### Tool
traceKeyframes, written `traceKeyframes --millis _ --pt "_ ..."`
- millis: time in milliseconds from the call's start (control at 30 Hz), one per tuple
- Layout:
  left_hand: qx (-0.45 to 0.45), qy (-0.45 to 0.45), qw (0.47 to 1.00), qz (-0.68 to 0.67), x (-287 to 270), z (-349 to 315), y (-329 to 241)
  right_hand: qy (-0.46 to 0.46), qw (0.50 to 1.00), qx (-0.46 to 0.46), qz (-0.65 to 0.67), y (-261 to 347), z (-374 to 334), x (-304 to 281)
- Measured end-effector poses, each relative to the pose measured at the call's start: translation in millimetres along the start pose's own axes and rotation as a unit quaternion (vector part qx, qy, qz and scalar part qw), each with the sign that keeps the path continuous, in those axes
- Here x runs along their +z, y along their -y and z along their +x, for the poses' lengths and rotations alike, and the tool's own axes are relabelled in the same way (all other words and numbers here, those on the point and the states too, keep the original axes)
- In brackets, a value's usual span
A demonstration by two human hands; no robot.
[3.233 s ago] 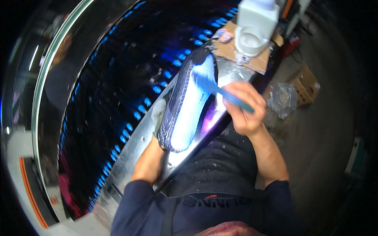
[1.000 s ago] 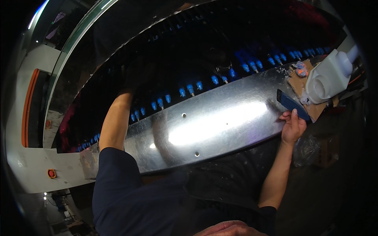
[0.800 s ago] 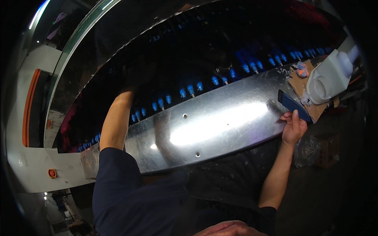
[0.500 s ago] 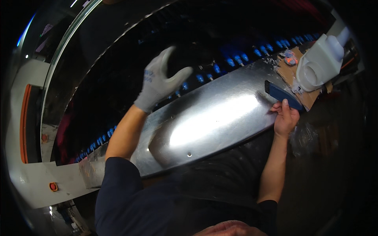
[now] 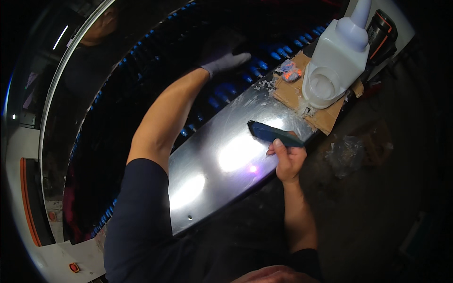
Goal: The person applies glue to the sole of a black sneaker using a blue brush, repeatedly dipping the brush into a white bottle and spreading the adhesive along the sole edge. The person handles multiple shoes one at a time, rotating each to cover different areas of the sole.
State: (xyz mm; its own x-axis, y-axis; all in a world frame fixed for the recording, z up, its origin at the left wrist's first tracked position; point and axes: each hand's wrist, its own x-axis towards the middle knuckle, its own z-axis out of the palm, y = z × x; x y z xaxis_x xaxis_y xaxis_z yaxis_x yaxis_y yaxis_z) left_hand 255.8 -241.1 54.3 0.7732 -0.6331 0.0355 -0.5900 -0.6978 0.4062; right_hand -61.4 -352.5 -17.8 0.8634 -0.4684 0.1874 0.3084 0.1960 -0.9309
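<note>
My left hand [image 5: 226, 63], in a pale grey glove, reaches over the row of small blue fittings [image 5: 257, 68] into the dark interior beyond the metal ledge. Its thumb stretches to the right, apart from the fingers, which fade into shadow; nothing shows in its grasp. My bare right hand [image 5: 290, 160] grips a flat dark blue tool [image 5: 271, 133] by its right end, thumb on top. The tool's dark-edged end points left over the shiny metal ledge [image 5: 207, 162]. Whether it touches the metal I cannot tell.
On a torn cardboard piece [image 5: 330, 120] at the ledge's right end stand a white spouted bottle [image 5: 342, 52] and an orange-flecked crumpled lump [image 5: 289, 70]. Behind is a black object with orange trim [image 5: 383, 35]. Clear plastic [image 5: 347, 153] lies lower right; a red button [image 5: 74, 267], lower left.
My view has shifted toward the right end of the ledge. My left hand has reached farther into the dark interior. The right hand still holds the blue tool, now farther from the cardboard.
</note>
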Motion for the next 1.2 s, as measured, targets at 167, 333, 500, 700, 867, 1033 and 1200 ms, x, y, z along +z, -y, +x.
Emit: traceKeyframes --millis 167,333,500,700,867,1033,1200 --pt "0.055 0.113 0.972 0.198 1 9 -12 0.015 1.0 -0.007 -0.002 4 1 -7" --pt "0.09 -0.122 0.982 0.115 -9 -2 42 0.013 0.999 -0.024 0.025 -2 -1 -7" --pt "-0.047 -0.174 0.983 0.044 3 -21 24 0.019 1.0 -0.012 0.015 -2 2 -9" --pt "-0.186 -0.256 0.949 -0.001 12 -32 15 0.01 1.0 -0.002 0.023 1 3 -8" --pt "-0.183 -0.332 0.925 0.021 15 -42 19 0.005 1.0 -0.004 0.012 -6 2 -8" --pt "-0.198 -0.111 0.973 0.05 -23 -82 34 -0.013 0.997 0.03 0.069 -10 3 -8" --pt "-0.064 -0.149 0.986 -0.049 -58 -184 -8 -0.018 0.975 0.108 0.194 -2 15 -29"
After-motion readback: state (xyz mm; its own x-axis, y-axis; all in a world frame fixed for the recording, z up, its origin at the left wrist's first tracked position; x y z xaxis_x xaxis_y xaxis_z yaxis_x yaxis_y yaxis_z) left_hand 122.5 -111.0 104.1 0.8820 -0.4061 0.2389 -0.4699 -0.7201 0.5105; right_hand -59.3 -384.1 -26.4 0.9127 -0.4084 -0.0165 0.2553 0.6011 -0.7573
